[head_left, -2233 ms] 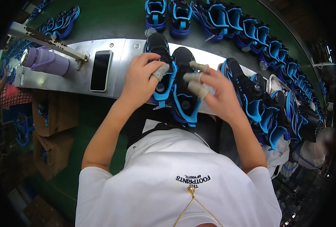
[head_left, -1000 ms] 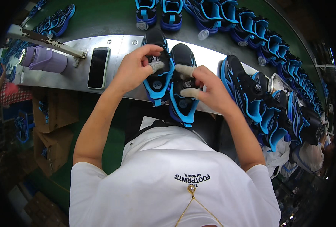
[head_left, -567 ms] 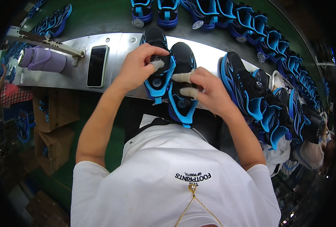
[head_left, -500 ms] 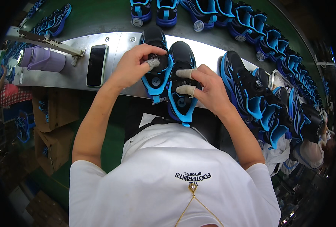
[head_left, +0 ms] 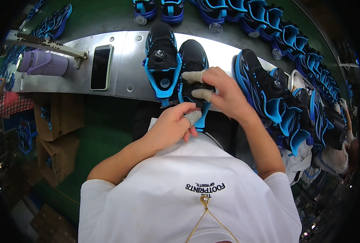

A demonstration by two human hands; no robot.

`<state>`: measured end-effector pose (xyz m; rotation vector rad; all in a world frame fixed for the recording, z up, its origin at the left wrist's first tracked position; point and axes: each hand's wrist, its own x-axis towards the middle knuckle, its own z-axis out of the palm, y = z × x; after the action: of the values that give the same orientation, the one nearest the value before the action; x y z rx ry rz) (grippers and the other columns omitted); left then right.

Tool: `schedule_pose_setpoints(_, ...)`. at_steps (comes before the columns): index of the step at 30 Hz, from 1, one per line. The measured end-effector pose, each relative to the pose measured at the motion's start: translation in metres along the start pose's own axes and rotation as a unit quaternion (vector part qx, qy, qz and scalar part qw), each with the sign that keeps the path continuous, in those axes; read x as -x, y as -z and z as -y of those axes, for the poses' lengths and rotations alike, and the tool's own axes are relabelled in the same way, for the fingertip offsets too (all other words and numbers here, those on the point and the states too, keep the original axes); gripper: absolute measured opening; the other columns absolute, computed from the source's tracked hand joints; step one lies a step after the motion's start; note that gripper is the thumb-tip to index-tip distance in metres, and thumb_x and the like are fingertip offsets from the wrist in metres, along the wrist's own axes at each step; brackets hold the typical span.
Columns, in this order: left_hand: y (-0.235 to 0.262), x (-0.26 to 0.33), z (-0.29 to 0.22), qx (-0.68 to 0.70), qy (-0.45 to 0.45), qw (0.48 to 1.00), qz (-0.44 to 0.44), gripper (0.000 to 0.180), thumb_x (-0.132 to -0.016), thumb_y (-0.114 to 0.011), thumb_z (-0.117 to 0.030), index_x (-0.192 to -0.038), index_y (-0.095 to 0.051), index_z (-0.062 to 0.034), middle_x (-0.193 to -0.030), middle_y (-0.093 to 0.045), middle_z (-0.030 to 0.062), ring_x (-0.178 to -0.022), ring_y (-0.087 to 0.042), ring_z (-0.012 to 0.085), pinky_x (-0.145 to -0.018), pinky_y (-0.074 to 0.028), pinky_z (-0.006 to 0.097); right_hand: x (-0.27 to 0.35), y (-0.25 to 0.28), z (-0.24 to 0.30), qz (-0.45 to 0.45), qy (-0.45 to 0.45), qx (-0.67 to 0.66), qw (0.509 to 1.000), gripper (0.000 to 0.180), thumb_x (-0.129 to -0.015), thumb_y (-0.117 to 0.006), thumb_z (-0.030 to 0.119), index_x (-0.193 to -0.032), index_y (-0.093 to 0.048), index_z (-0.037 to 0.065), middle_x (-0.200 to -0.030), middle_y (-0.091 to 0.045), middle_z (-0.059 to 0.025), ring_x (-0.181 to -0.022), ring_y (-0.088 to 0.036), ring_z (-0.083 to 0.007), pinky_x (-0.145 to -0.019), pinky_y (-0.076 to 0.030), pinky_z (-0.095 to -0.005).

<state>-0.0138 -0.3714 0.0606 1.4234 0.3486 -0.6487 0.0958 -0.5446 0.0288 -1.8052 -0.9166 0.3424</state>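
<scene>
Two black sneakers with blue collars lie side by side, toes away from me. The left sneaker rests untouched on the metal bench, its round dial facing up. My right hand, with pale cots on its thumb and a finger, grips the upper of the right sneaker and covers its dial area. Close to my body, my left hand has its fingers bent at that sneaker's heel opening. A grey cot wraps its thumb. The fingers hide most of the sneaker's collar.
On the left of the metal bench are a phone and a lilac bottle beside a metal bar. More sneakers crowd the right side, and a row lines the green surface behind. Cardboard boxes stand lower left.
My left hand has left the left sneaker's dial area and come toward me, to the right sneaker's heel. My right hand stays on the right sneaker. The view has shifted slightly.
</scene>
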Motion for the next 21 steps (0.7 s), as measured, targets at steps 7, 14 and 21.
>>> schedule_pose_setpoints(7,0.030,-0.005,-0.048,-0.377,-0.400,0.815,-0.186,0.030,-0.081,-0.069,-0.008,-0.110,-0.063,-0.0029,-0.092,-0.064,0.0109,-0.080,-0.062,0.0239,-0.071,-0.050,0.035,-0.005,0.029,0.019,-0.001,-0.086,-0.205,0.975,0.059,-0.098,-0.055,0.017,-0.151,-0.033,0.009,-0.117,-0.065,-0.0088,-0.110,-0.060,-0.0164,-0.097,-0.046,-0.0303)
schedule_pose_setpoints(14,0.016,-0.035,-0.070,-0.519,-0.295,0.793,-0.120,0.024,-0.073,-0.067,-0.006,-0.095,-0.059,-0.0053,-0.081,-0.064,0.0124,-0.083,-0.064,0.0345,-0.073,-0.052,0.044,-0.002,0.013,0.081,0.097,-0.069,-0.107,0.987,0.059,-0.099,-0.055,0.026,-0.151,-0.033,0.009,-0.120,-0.060,-0.0107,-0.095,-0.063,-0.0164,-0.081,-0.052,-0.0280)
schedule_pose_setpoints(21,0.025,-0.037,-0.050,-0.496,-0.479,0.701,-0.180,0.036,-0.069,-0.067,-0.002,-0.105,-0.064,-0.0039,-0.101,-0.061,0.0128,-0.094,-0.056,0.0306,-0.079,-0.048,0.039,-0.009,0.016,0.045,-0.003,-0.092,-0.240,0.966,0.061,-0.093,-0.059,0.005,-0.150,-0.038,0.009,-0.115,-0.063,-0.0078,-0.088,-0.063,-0.0135,-0.077,-0.053,-0.0234)
